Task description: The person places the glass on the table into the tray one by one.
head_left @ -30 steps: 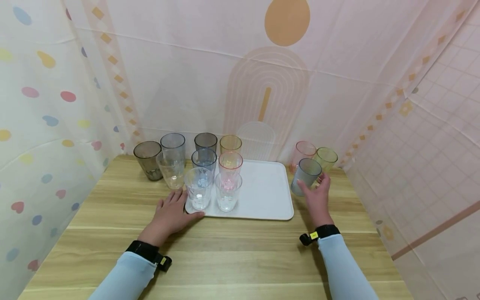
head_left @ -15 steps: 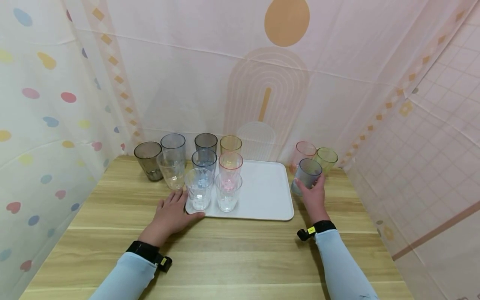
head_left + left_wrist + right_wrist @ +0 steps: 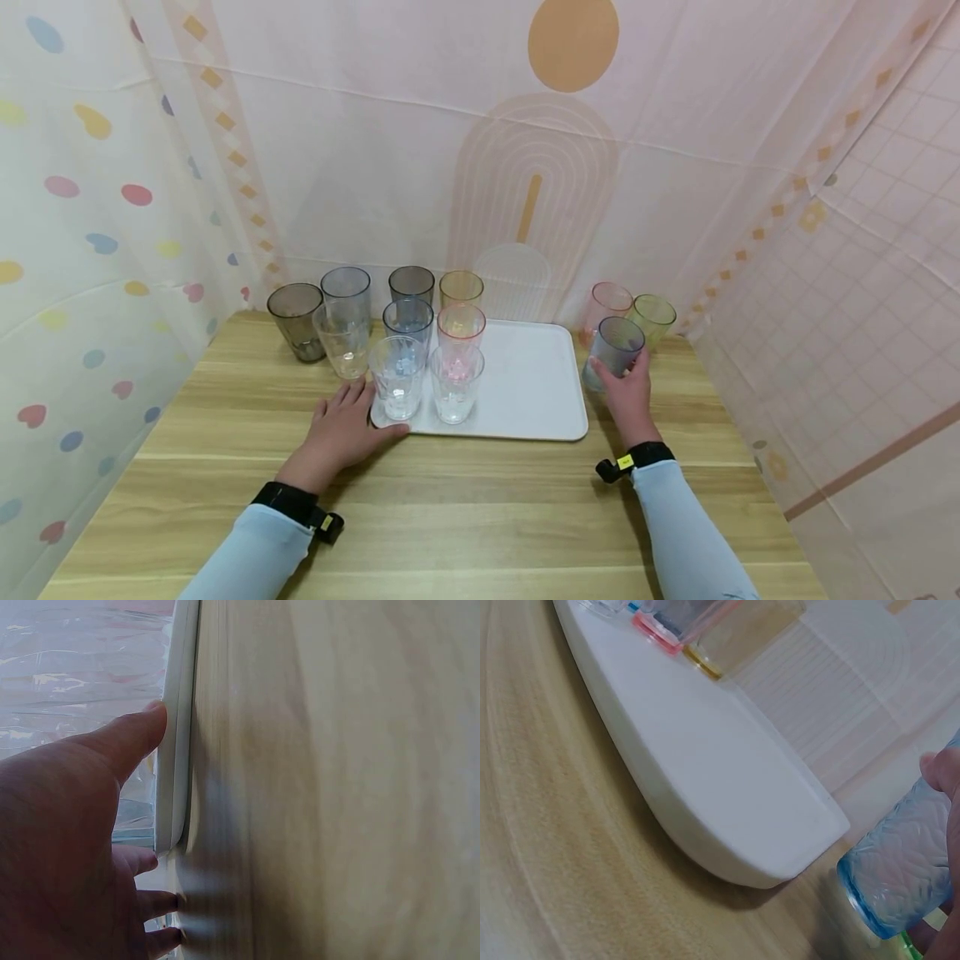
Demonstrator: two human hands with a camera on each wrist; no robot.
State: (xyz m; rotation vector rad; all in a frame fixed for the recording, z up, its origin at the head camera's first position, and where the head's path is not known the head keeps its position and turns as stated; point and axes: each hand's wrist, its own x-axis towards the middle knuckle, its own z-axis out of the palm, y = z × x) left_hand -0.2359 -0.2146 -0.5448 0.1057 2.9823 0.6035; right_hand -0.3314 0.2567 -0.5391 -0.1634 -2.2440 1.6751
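My right hand holds a blue-tinted tumbler, its thumb on the near side and the other fingers largely hidden behind. In the right wrist view this textured blue tumbler stands just beyond the white tray's corner. At the tray's front left corner lies my left hand, its fingers extended. Its thumb touches the rim of the white tray, as the left wrist view shows on the tray edge. Two clear tumblers stand on the tray close to that hand.
Behind the clear ones on the tray are blue, red-rimmed, yellow and dark grey tumblers. Left of it stand a brown tumbler, a grey-blue one and a clear one. A pink tumbler and a green one stand behind the held tumbler.
My right hand has shifted slightly left and closed more snugly around the blue tumbler, which stays in about the same spot. The left hand and the tray have not moved.
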